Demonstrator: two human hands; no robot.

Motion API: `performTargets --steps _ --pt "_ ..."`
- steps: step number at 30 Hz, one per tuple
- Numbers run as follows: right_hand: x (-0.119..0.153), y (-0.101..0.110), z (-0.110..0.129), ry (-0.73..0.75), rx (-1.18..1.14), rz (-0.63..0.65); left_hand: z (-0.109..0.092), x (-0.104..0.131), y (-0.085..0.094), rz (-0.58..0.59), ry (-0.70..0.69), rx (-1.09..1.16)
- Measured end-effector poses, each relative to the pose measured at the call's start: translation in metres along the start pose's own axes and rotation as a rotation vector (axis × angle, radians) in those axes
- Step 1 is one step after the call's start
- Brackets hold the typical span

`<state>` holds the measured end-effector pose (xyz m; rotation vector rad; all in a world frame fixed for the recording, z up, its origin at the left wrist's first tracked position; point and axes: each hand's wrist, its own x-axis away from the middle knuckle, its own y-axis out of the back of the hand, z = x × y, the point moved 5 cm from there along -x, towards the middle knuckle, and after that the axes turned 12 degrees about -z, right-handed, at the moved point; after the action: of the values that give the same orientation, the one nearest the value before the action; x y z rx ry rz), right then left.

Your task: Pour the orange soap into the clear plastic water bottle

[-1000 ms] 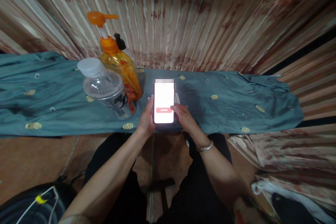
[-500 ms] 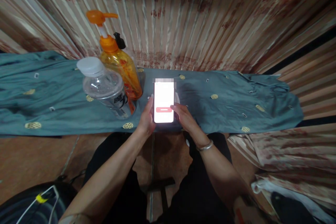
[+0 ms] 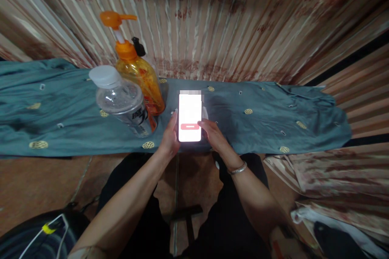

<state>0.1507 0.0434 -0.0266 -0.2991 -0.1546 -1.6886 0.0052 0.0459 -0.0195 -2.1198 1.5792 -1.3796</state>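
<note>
A smartphone [image 3: 190, 109] with a bright white screen and a red bar low on it is held upright over the cloth-covered table. My left hand [image 3: 170, 134] grips its left side, thumb along the edge and the other fingers hidden behind. On the other side my right hand [image 3: 213, 132] is closed at the lower right edge, its thumb over the right end of the red bar. A silver bracelet circles my right wrist. To the left of the phone stand a clear plastic bottle [image 3: 120, 97] with a white cap and an orange pump bottle [image 3: 141, 77].
A teal cloth [image 3: 258, 125] with yellow pineapple prints covers the narrow table. Behind it hangs a pleated, patterned curtain [image 3: 206, 24]. A black round object [image 3: 36, 238] with a white cord lies at the lower left. Dark bars cross the right side.
</note>
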Motion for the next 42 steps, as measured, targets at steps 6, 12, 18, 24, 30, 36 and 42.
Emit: performTargets --steps 6,12,18,24,30,36,42 --pt "-0.0005 0.0000 0.0006 0.029 -0.014 -0.002 -0.0001 0.0016 -0.0010 0.001 0.011 -0.002" --pt "-0.0018 0.0045 -0.0028 -0.001 0.026 -0.066 -0.0002 0.0024 -0.0004 -0.002 0.017 0.005" --pt "-0.0002 0.0019 0.0034 0.045 0.018 -0.055 0.0005 0.0033 -0.0023 -0.021 0.013 0.018" --pt "0.0018 0.0003 0.0051 0.031 -0.008 -0.023 -0.0002 0.0036 -0.0015 -0.019 0.009 0.006" --pt "0.0012 0.0006 0.0013 0.003 -0.002 -0.023 -0.0002 0.0011 0.0001 -0.004 0.007 -0.004" --pt "0.0000 -0.0005 0.0001 0.024 -0.031 -0.037 0.0009 -0.0002 0.0002 0.012 0.009 -0.011" --pt "-0.0008 -0.0002 -0.0019 0.010 -0.044 -0.029 -0.0003 0.0011 0.0001 -0.005 0.015 -0.013"
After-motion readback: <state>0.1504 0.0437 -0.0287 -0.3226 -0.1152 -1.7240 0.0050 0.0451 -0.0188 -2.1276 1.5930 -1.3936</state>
